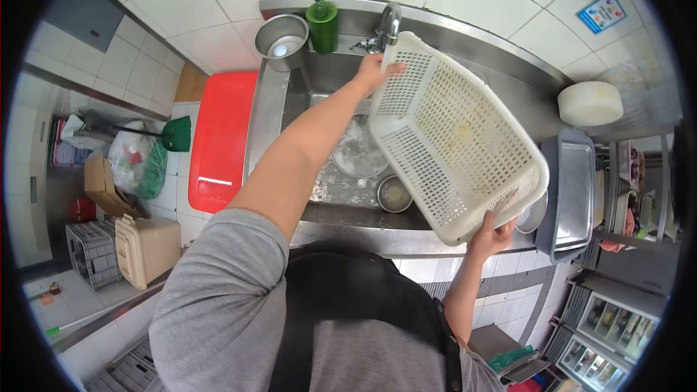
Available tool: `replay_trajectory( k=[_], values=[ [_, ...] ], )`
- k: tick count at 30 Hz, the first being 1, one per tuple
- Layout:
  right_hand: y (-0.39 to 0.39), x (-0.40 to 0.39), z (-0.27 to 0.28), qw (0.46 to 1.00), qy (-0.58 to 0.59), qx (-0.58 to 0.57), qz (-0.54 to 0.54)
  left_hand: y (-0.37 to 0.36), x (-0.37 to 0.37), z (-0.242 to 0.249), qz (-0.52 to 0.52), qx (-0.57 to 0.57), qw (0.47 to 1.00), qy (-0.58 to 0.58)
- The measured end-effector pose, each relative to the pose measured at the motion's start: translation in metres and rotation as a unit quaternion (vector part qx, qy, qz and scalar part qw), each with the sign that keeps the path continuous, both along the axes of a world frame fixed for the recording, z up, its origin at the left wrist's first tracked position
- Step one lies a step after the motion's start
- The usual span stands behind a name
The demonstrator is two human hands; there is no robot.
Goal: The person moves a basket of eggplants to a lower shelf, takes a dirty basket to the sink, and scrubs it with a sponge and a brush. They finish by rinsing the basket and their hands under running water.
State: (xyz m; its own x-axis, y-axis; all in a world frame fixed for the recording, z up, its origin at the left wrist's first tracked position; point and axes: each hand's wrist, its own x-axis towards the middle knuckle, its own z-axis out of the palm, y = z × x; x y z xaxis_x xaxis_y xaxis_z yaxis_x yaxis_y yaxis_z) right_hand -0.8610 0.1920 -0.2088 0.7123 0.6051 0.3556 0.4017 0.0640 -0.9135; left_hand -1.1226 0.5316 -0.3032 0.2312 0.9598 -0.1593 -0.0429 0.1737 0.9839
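A white perforated plastic basket (465, 131) is tilted above the sink, its open side toward me. My left hand (376, 74) grips its upper left rim, close to the faucet (390, 25), with the fingers partly hidden. At the lower right corner, my right hand (491, 237) is closed on the rim. Brownish stains mark the inside of the basket. Beneath it, the steel sink (334, 192) holds a round metal bowl (394, 194) and a larger round, shiny thing (360, 147), partly covered by the basket.
A green pump bottle (323, 25) and a steel pot (282, 40) stand behind the sink at left. A red lid or board (222, 141) lies left of it. At right are a grey tub (570, 196) and a round whitish block (590, 104). A beige bin (147, 250) stands lower left.
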Motion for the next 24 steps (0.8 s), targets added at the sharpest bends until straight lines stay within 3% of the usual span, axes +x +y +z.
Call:
replay_trajectory(
  k=[1, 3, 5, 8, 9, 12, 16, 18, 19, 21, 24],
  values=[
    [0.003, 0.001, 0.003, 1.000, 0.003, 0.002, -0.007, -0.004, -0.004, -0.002, -0.007, 0.002, 1.000, 0.003],
    [0.006, 0.010, 0.004, 0.985, 0.167, -0.030, 0.017, -0.016, -0.019, -0.009, -0.025, -0.013, 0.999, 0.047],
    [0.014, 0.028, -0.002, 0.978, 0.206, -0.025, 0.017, -0.033, -0.044, -0.015, -0.057, 0.010, 0.995, 0.076],
    [0.026, 0.064, -0.014, 0.933, 0.307, -0.164, 0.091, -0.057, -0.097, -0.030, -0.144, 0.074, 0.976, 0.145],
    [0.033, 0.064, -0.016, 0.932, 0.311, -0.163, 0.090, -0.072, -0.114, -0.022, -0.122, 0.051, 0.979, 0.156],
    [0.064, 0.064, -0.039, 0.910, 0.251, -0.265, 0.199, -0.126, -0.152, 0.011, -0.008, -0.005, 0.993, 0.116],
    [0.116, 0.018, -0.066, 0.895, 0.190, -0.286, 0.286, -0.185, -0.217, 0.027, 0.102, -0.013, 0.981, 0.161],
    [0.143, -0.011, -0.070, 0.859, 0.087, -0.322, 0.389, -0.208, -0.241, 0.029, 0.153, 0.000, 0.971, 0.182],
    [0.157, -0.021, -0.076, 0.855, 0.088, -0.323, 0.396, -0.217, -0.252, 0.029, 0.182, -0.005, 0.966, 0.181],
    [0.185, -0.036, -0.092, 0.802, -0.092, -0.429, 0.406, -0.235, -0.275, 0.025, 0.209, -0.010, 0.961, 0.182],
    [0.215, -0.023, -0.102, 0.867, -0.193, -0.295, 0.351, -0.243, -0.299, 0.013, 0.216, -0.011, 0.960, 0.179]
  ],
)
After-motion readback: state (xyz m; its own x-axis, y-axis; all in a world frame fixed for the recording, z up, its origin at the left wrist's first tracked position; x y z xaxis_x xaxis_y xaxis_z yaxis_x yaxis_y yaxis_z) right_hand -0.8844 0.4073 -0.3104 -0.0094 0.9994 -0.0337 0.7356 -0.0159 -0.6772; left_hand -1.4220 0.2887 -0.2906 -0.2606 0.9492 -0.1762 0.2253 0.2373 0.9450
